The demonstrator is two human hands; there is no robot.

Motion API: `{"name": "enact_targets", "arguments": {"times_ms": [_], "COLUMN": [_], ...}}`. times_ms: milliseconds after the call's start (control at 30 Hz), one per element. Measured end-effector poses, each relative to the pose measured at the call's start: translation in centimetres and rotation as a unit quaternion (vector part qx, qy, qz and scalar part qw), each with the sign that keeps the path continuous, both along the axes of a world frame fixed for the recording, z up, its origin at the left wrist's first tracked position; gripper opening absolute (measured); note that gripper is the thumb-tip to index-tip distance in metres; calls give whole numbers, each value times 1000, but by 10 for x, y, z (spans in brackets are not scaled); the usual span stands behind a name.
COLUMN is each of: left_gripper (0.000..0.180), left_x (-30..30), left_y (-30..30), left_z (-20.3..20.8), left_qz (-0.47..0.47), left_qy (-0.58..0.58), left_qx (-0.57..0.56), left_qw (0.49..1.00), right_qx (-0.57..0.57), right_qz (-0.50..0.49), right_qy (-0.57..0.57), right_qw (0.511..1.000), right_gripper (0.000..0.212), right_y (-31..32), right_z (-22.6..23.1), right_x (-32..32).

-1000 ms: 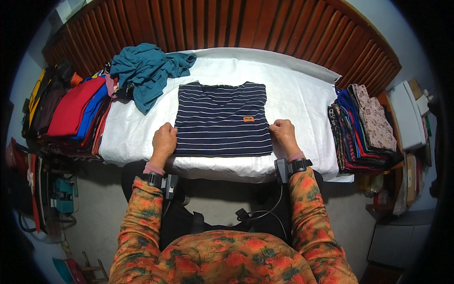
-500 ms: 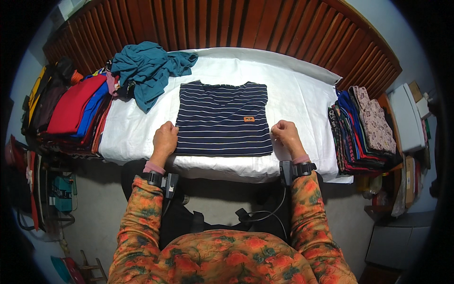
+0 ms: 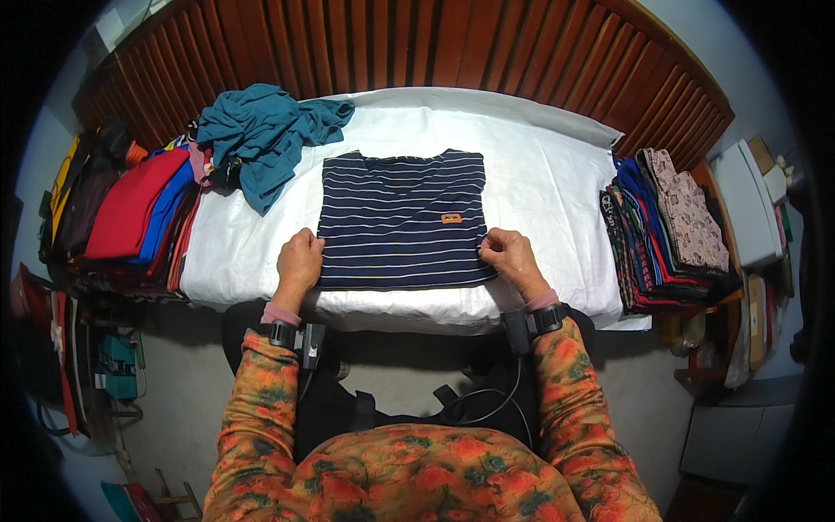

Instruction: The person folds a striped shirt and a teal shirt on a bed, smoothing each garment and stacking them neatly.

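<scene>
A navy shirt (image 3: 391, 248) with thin white stripes and a small orange-brown patch lies folded into a flat rectangle in front of me. Its neckline faces the far side. My left hand (image 3: 299, 264) is closed at the shirt's left edge, with thumb and fingers pressed together on the cloth. At the right edge, my right hand (image 3: 513, 261) pinches the fabric a little below the patch's level. Both wrists wear dark straps with small boxes.
White sheeting (image 3: 557, 209) covers the surface. Back left lies a crumpled teal garment (image 3: 265, 135), beside stacked folded clothes (image 3: 135, 204). Another clothes stack (image 3: 665, 235) stands at the right edge. A slatted wooden headboard (image 3: 417, 48) rises behind.
My right hand has moved left from the bare sheet onto the shirt's right edge. My left hand stays at the left edge. The whole view has shifted slightly.
</scene>
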State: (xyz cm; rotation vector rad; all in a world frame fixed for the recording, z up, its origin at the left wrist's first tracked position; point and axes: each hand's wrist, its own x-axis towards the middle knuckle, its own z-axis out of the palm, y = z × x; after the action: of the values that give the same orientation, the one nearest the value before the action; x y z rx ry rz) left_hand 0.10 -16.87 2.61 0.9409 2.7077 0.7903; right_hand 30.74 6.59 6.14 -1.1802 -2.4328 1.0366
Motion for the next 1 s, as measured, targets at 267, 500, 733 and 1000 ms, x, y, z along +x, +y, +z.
{"name": "enact_targets", "arguments": {"times_ms": [267, 500, 733, 1000], "left_gripper": [23, 24, 23, 23], "left_x": [0, 2, 2, 0], "left_y": [0, 0, 0, 1], "left_z": [1, 0, -2, 0], "left_qz": [-7, -10, -7, -9], "left_qy": [-1, 21, 15, 14], "left_qx": [5, 18, 18, -15], "left_qw": [1000, 1000, 1000, 1000], "right_qx": [25, -63, -92, -48], "right_qz": [47, -44, -60, -57], "right_qy": [20, 9, 11, 19], "right_qw": [998, 997, 994, 997], "right_gripper": [12, 9, 10, 12], "right_y": [-6, -3, 3, 7], "right_z": [0, -1, -5, -9], "right_x": [-1, -7, -10, -12]}}
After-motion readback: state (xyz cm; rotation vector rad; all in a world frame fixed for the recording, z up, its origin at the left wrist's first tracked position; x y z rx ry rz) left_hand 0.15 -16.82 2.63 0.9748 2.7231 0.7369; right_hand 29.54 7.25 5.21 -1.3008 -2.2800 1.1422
